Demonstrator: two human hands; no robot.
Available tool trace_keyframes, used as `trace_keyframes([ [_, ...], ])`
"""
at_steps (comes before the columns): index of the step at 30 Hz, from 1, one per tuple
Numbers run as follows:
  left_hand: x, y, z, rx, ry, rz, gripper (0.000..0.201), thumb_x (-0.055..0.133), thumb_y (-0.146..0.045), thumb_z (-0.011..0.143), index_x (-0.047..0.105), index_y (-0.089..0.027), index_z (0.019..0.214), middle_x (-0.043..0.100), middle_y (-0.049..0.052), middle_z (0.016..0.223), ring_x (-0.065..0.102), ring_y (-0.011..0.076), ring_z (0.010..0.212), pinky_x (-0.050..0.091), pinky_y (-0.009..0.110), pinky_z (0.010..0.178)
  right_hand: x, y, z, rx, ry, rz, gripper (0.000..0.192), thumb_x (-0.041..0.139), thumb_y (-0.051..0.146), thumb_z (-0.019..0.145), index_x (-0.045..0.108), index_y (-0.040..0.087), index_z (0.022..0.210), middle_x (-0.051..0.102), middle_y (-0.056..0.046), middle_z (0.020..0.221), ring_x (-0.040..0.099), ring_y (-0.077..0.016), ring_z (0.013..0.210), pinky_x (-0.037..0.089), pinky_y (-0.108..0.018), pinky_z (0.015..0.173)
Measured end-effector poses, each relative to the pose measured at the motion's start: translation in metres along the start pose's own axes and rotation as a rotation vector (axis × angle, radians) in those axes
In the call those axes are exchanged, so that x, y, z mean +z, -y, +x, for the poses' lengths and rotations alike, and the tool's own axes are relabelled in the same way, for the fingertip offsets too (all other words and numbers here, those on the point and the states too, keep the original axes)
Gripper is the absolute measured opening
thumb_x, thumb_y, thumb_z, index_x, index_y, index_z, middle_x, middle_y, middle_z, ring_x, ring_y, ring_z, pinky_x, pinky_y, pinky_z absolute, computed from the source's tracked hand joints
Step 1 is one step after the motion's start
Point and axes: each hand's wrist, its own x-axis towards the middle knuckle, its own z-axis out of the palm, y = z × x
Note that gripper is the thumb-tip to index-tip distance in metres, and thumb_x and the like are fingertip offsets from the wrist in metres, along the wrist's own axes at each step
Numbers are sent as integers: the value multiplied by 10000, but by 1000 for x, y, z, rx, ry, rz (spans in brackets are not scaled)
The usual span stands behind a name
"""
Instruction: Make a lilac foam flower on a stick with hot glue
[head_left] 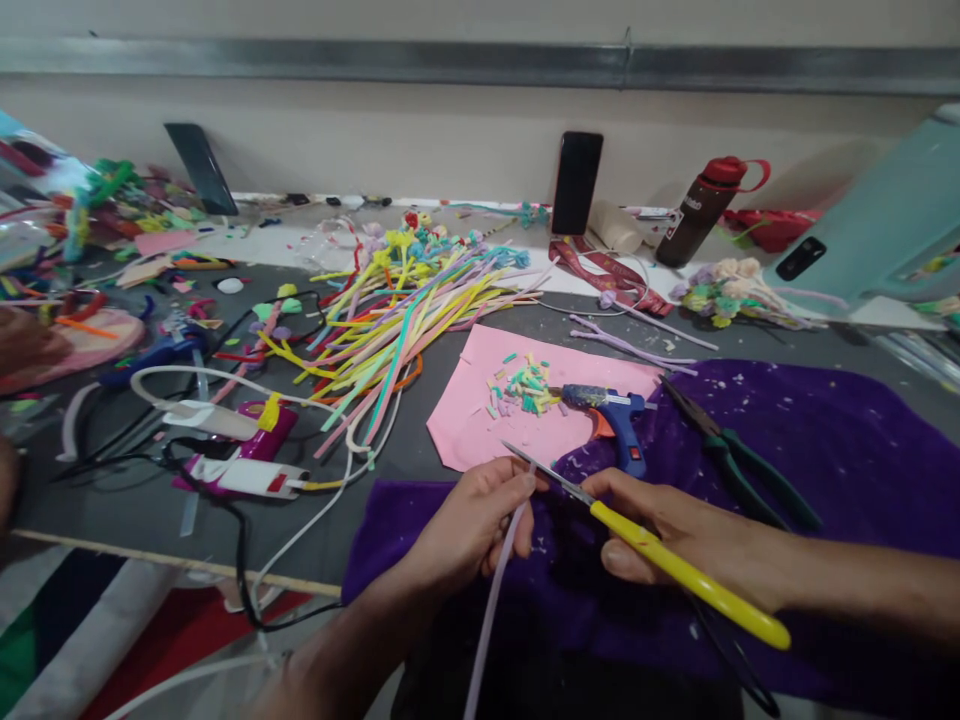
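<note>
My left hand [480, 515] pinches a pale lilac pipe cleaner [495, 600] near its upper end; the rest hangs down towards my lap. In my right hand [675, 535] is a pair of scissors [675, 565] with yellow handles. Their blades point left and lie by the tip of the pipe cleaner, close to my left fingers. Whether the blades touch it, I cannot tell. Just beyond my hands, a blue glue gun [611, 415] rests on a pink sheet [469, 400], its nozzle beside a small heap of cut coloured bits [529, 385].
Green-handled pliers [750, 470] lie on the purple cloth [862, 450] at right. A bundle of coloured pipe cleaners [420, 330] spreads behind the pink sheet. Plugs and cables [255, 475] lie at left. A phone [576, 183] and a bottle [701, 215] stand at the wall. Another person's hand [26, 345] shows at far left.
</note>
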Motion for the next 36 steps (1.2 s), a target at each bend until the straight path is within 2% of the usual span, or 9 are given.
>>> trace_keyframes([
  [7, -1, 0, 1, -16, -14, -16, 288, 499, -429, 807, 520, -160, 907, 534, -55, 409, 289, 34, 235, 173, 135, 264, -5, -2, 13, 123, -20, 247, 360, 571, 449, 788, 424, 214, 1017, 355, 87, 632, 241, -3, 396, 198, -135, 341],
  [13, 1, 2, -1, -62, -29, 3, 273, 477, -422, 820, 504, -166, 910, 537, -53, 415, 289, 33, 231, 175, 131, 259, -12, -7, 21, 169, -9, 244, 327, 588, 453, 774, 447, 216, 950, 320, 110, 521, 265, -4, 342, 227, -108, 305],
  [19, 1, 1, -1, -32, -39, -15, 274, 478, -422, 817, 515, -160, 886, 532, -52, 416, 280, 32, 234, 169, 133, 252, -15, -4, 13, 194, -39, 397, 354, 584, 510, 755, 404, 225, 866, 376, 88, 619, 265, 12, 352, 196, -99, 289],
  [22, 0, 0, -1, 4, -70, -55, 286, 487, -432, 809, 515, -157, 883, 528, -54, 409, 276, 38, 234, 171, 142, 250, -15, 1, -1, 172, -62, 308, 397, 509, 577, 776, 392, 219, 899, 385, 78, 626, 331, -8, 379, 270, -119, 319],
  [24, 1, 0, -1, 28, -81, -68, 288, 491, -431, 808, 517, -155, 884, 525, -55, 401, 274, 41, 236, 168, 146, 253, -13, 3, -9, 97, -40, 200, 397, 508, 563, 787, 402, 206, 924, 393, 62, 660, 396, -32, 471, 348, -134, 398],
  [26, 2, 0, -1, 37, -73, -64, 287, 494, -428, 808, 521, -154, 888, 528, -53, 399, 276, 42, 238, 166, 147, 256, -10, 2, -12, 17, -6, 103, 401, 542, 532, 781, 420, 202, 973, 404, 48, 702, 398, -52, 557, 373, -147, 470],
  [30, 4, 1, 0, 5, -30, -36, 295, 498, -430, 805, 531, -151, 894, 536, -49, 397, 286, 40, 230, 176, 147, 258, -3, 0, -7, -4, 17, 7, 412, 576, 504, 769, 448, 211, 1029, 433, 45, 703, 362, -65, 581, 322, -163, 486],
  [36, 3, 1, 2, -25, -22, -24, 291, 494, -427, 808, 533, -153, 896, 536, -50, 398, 286, 35, 226, 179, 142, 260, 3, 8, 7, 93, -18, 169, 334, 592, 434, 779, 459, 209, 986, 403, 62, 671, 311, -42, 509, 266, -158, 438],
])
